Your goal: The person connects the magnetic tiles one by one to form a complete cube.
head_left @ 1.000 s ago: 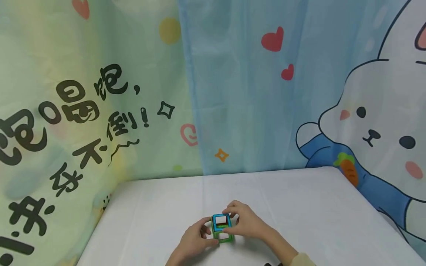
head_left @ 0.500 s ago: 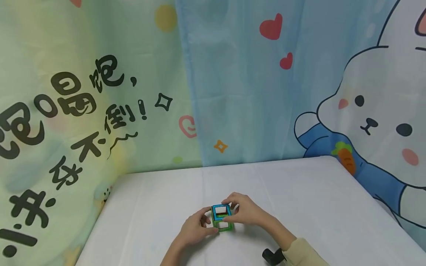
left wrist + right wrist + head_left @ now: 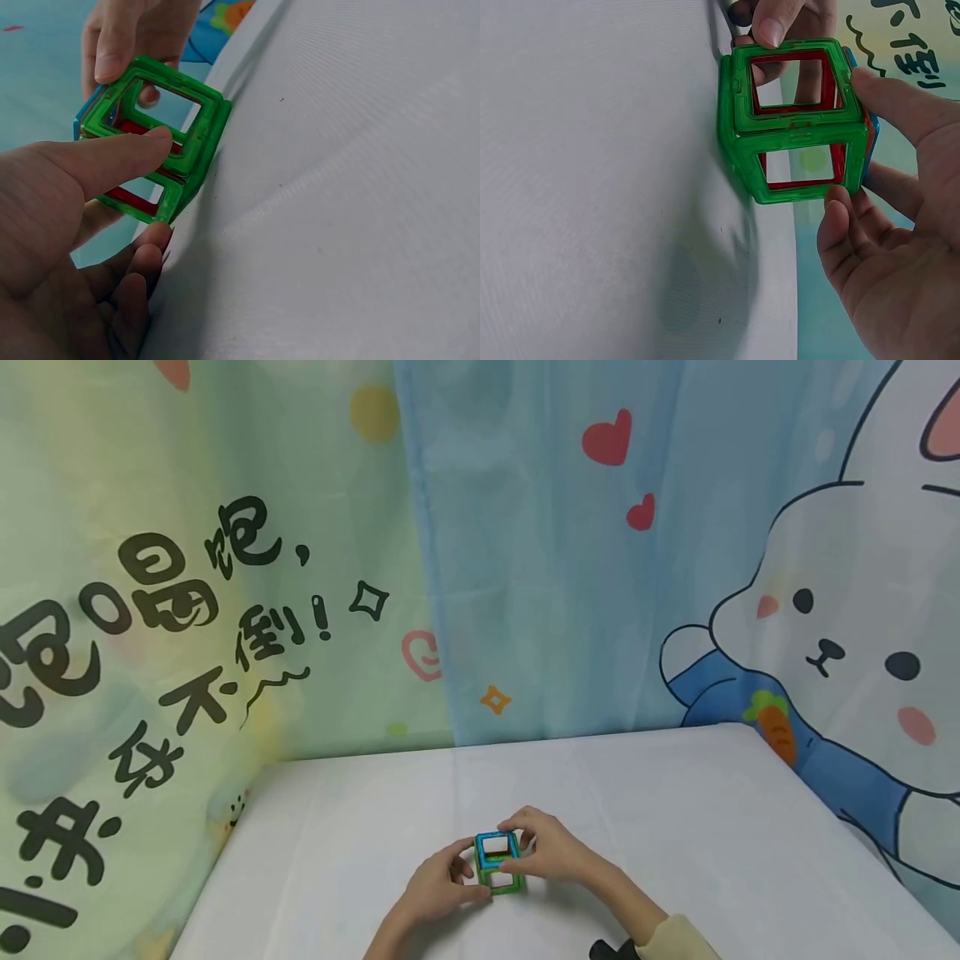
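A small cube of square magnetic tiles [image 3: 799, 137] stands on the white table, with green frames at the front and sides, red ones behind and a blue one [image 3: 491, 865] on top. My left hand [image 3: 438, 887] grips its left side, thumb at the front and fingers at the side. From the right, my right hand [image 3: 557, 852] pinches the blue tile between a thumb at its near edge and a finger at its far edge. In the left wrist view, the left thumb [image 3: 124, 159] lies across a green frame [image 3: 214, 124].
The white cloth [image 3: 337, 827] covers the table around the hands. Behind it hangs a printed curtain [image 3: 525, 610] with a rabbit and lettering. A black object [image 3: 613, 951] shows beside the right sleeve [image 3: 678, 939] at the bottom edge.
The head view has shifted slightly up and down. Both hands keep their hold, and the cube looks the same throughout.
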A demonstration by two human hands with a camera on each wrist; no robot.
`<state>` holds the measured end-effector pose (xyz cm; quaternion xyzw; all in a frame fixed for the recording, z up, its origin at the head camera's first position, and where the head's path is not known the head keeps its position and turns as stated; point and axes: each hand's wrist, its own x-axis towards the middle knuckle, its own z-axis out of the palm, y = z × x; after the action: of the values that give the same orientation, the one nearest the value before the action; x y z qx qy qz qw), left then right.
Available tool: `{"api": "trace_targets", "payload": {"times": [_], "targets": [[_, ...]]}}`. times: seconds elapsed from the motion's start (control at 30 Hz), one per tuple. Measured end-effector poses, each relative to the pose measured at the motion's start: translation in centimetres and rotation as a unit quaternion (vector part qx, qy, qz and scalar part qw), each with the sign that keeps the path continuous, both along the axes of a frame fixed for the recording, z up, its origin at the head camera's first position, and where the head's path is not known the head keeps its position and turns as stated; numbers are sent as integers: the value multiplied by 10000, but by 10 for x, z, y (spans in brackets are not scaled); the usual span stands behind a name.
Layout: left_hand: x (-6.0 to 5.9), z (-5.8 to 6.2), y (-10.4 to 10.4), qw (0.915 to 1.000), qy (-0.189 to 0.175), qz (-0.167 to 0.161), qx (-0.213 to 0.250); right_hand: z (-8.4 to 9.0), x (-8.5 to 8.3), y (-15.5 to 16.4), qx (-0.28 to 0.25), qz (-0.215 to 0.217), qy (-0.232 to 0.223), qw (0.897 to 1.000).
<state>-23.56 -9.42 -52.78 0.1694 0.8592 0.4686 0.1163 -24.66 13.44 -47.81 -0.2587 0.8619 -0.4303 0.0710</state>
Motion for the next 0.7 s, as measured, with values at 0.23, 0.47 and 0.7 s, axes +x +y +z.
{"api": "trace_targets", "payload": {"times": [0.23, 0.47, 0.7], "targets": [[0, -5, -3, 9998, -182, 93, 44, -2, 4, -4, -94, -4, -53, 9999], [3, -4, -7, 9998, -185, 20, 65, -7, 7, -7, 8, 0, 36, 10000], [-10, 7, -7, 9997, 10, -108, 195, -5, 0, -7, -71, -212, 245, 9995]]}}
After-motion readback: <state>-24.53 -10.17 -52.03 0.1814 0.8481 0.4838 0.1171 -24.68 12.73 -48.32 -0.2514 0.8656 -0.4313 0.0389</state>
